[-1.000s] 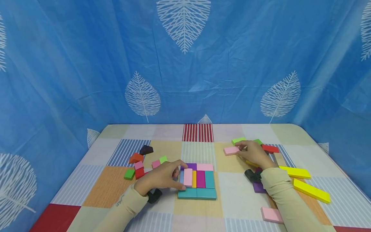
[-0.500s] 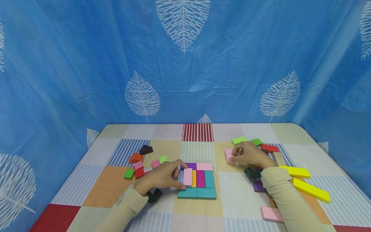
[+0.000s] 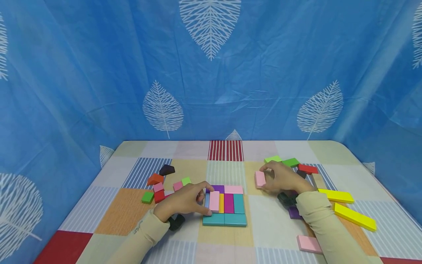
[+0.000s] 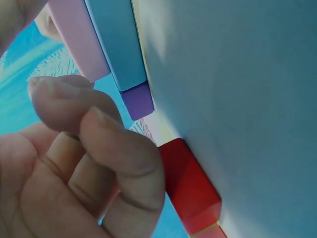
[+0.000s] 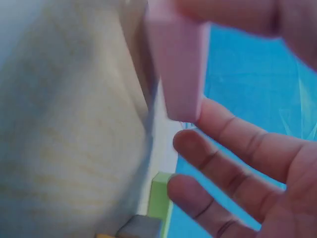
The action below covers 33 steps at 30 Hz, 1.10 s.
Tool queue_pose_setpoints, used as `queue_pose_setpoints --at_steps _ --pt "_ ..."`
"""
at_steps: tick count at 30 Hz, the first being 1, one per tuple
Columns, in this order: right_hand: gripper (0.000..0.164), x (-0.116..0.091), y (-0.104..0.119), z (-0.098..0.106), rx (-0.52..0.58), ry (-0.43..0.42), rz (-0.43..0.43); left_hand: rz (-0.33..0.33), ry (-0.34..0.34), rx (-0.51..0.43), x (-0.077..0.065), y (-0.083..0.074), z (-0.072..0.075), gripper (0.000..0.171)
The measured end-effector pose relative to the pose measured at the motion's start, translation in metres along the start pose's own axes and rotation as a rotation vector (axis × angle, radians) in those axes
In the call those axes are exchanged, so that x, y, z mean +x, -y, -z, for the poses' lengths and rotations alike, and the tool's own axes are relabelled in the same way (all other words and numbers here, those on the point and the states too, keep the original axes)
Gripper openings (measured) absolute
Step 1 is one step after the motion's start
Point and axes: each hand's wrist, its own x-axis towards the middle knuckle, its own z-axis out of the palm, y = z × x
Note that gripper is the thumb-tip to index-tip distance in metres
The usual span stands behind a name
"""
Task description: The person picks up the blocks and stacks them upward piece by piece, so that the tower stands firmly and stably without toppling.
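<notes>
One pink block (image 3: 260, 179), a smooth, flat, oblong bar with slightly rounded edges, was pinched between the thumb and index finger of the right hand (image 3: 280, 178), its remaining fingers spread apart. The left hand (image 3: 186, 200) grasped a second pink block (image 3: 214, 201) at its ends with thumb and index finger, the other fingers curled inward. That bar sat within a tight rectangular layout of glossy pieces, its face raised above its neighbours: teal bars (image 3: 224, 219) along the near edge, a purple block (image 3: 217, 189) on the far side and an upright magenta block (image 3: 229, 203). Left of the layout lay a faceted black piece (image 3: 167, 169) and a small green block (image 3: 147, 197); to the right, long yellow bars (image 3: 354, 217). Patchwork cloth, partly striped, covered the desk (image 3: 188, 150), and a creased blue curtain (image 3: 260, 121) printed with leaves hung behind.
</notes>
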Motion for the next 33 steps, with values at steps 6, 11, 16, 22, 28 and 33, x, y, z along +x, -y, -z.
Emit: queue_pose_setpoints --at_steps 6,11,16,22,28,33 --pt "0.052 0.004 0.01 -0.004 0.027 -0.039 0.122 0.001 -0.005 0.01 0.0 0.001 0.0 0.059" --pt "0.049 0.003 0.027 -0.011 0.007 -0.026 0.158 0.009 -0.005 0.012 0.0 0.001 -0.001 0.059" --pt "0.05 -0.001 0.046 -0.018 0.012 0.026 0.141 0.02 -0.001 0.006 0.0 0.001 -0.001 0.06" --pt "0.052 -0.005 0.062 -0.027 -0.004 0.078 0.17 0.042 -0.001 0.014 0.001 0.0 -0.001 0.06" --pt "0.056 -0.004 0.07 -0.036 -0.051 0.114 0.195 0.042 0.001 0.015 0.001 0.0 -0.001 0.06" --pt "0.056 -0.005 0.075 -0.039 -0.068 0.133 0.198 0.046 0.005 0.008 0.001 0.001 0.0 0.06"
